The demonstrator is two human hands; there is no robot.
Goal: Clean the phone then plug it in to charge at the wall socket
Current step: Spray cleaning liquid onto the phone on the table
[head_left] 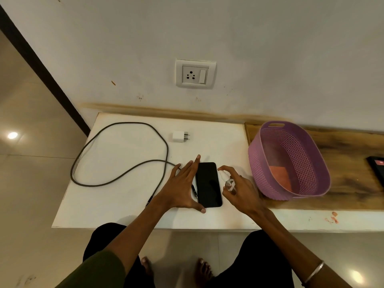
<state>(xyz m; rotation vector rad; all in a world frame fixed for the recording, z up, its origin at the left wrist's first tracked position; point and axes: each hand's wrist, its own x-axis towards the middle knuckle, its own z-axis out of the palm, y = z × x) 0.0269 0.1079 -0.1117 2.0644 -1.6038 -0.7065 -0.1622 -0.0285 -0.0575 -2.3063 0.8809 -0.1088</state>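
Observation:
A black phone (208, 185) lies screen up on the white table (116, 204). My left hand (182, 188) rests beside it with fingers spread, thumb at the phone's near left corner and fingertips along its left edge. My right hand (239, 188) holds a small clear spray bottle (227, 181) just right of the phone, index finger on its top. A dark charging cable (116, 159) loops across the table's left half, one end near my left hand. A white charger plug (180, 136) lies behind the phone. The wall socket (195, 74) is above, with nothing in it.
A purple perforated basket (291, 161) with an orange cloth (279, 177) inside stands on the wooden counter (349, 179) to the right. A second dark device (377, 170) lies at the far right edge. My bare feet are on the tiled floor below the table.

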